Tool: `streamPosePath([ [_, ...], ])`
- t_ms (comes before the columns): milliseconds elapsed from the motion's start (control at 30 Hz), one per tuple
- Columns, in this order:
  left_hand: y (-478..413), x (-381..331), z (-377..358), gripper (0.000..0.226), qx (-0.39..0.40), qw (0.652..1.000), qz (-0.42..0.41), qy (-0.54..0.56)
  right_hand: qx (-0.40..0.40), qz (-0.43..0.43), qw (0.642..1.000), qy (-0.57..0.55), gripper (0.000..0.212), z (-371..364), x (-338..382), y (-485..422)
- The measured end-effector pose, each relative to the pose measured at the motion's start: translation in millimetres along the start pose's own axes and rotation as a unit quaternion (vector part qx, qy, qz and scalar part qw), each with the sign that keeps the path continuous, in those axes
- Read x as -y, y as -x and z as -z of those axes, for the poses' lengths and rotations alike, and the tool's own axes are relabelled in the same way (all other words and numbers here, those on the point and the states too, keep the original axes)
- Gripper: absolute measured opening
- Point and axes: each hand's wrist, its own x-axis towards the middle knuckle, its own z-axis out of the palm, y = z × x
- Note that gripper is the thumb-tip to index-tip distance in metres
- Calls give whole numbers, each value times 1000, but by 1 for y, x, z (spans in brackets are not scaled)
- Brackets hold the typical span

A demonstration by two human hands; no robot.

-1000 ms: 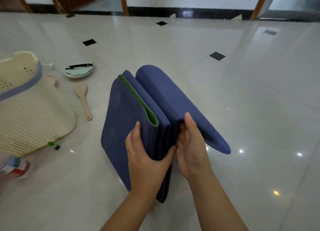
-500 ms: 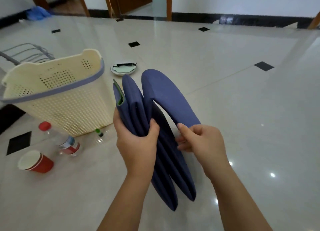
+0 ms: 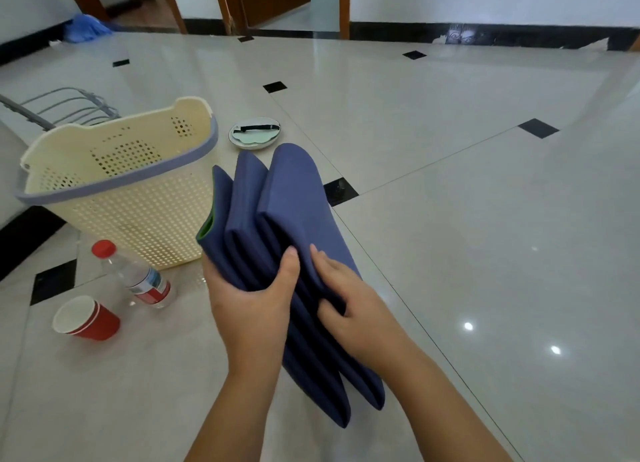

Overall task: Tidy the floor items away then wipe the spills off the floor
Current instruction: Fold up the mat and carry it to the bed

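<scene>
in the head view, near the middle of the frame, a folded blue mat (image 3: 291, 198) with a green inner face is held up off the tiled floor (image 3: 450, 219), its folds fanned apart at the far end and hanging down towards the near edge. the left hand (image 3: 252, 309) grasps the left-hand folds, thumb across the near face and fingers wrapped behind. the right hand (image 3: 353, 305) pinches the right-hand fold, its fingertips tucked into the gap between layers. just left of the mat a cream perforated laundry basket (image 3: 138, 219) with a blue rim stands tilted on the floor, its mouth open towards the mat. near its base a clear plastic bottle (image 3: 138, 278) with a red cap stands tilted, and nearer and further left lie stacked red paper cups (image 3: 86, 319) on their side. beyond the mat sits a small plate (image 3: 273, 139) carrying a pale green piece and a black strap. at the far left lie a grey wire rack (image 3: 69, 104) and a blue cloth (image 3: 86, 28).

the step in hand looks like the tidying half: gathering the mat into a compact stack. the next move probably calls for squeezing the fanned folds together and lowering the stack left into the basket mouth, clear of the bottle. wiping comes later; i cannot pick out any spill for certain.
</scene>
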Motion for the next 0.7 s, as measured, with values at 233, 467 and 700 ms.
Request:
streamPosePath([
  [233, -3, -6, -5, 60, -20, 999, 24, -14, 11, 6, 1000, -20, 75, -12, 4, 9],
  [467, 18, -23, -38, 58, 38, 980, 69, 183, -76, 47, 996, -26, 65, 32, -1, 40],
  [700, 29, 61, -54, 59, 180, 882, 298, 317, -53, -6, 979, 194, 51, 57, -60, 41],
])
